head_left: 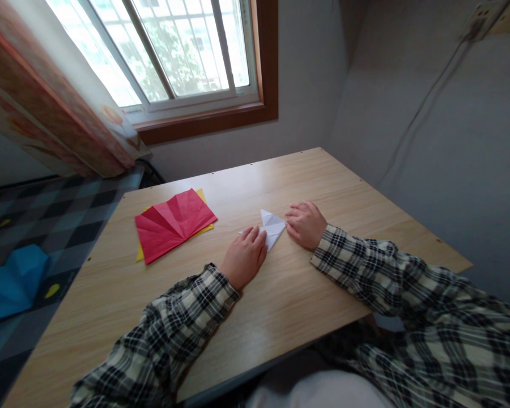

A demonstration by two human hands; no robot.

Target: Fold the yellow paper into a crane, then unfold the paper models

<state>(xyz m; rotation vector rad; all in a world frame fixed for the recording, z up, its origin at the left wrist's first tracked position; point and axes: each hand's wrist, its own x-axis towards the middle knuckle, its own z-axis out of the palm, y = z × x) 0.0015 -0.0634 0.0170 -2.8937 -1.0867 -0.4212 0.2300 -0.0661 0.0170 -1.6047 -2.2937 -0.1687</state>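
Observation:
A small folded sheet of white paper (273,225) lies on the wooden table, with pointed corners and one triangular flap toward the window. My left hand (245,256) rests palm down over its left part, fingers stretched out flat and covering some of it. At the paper's right tip is my right hand (306,225), its fingers bent and close together with the fingertips on that corner. The part of the paper under my left fingers is hidden.
Creased red paper (174,226) lies over yellow paper (141,253) on the table's left side. Beyond the left edge, blue folded paper (15,283) sits on a checked cloth (89,201). A window (187,51) and a wall stand behind the table (255,340).

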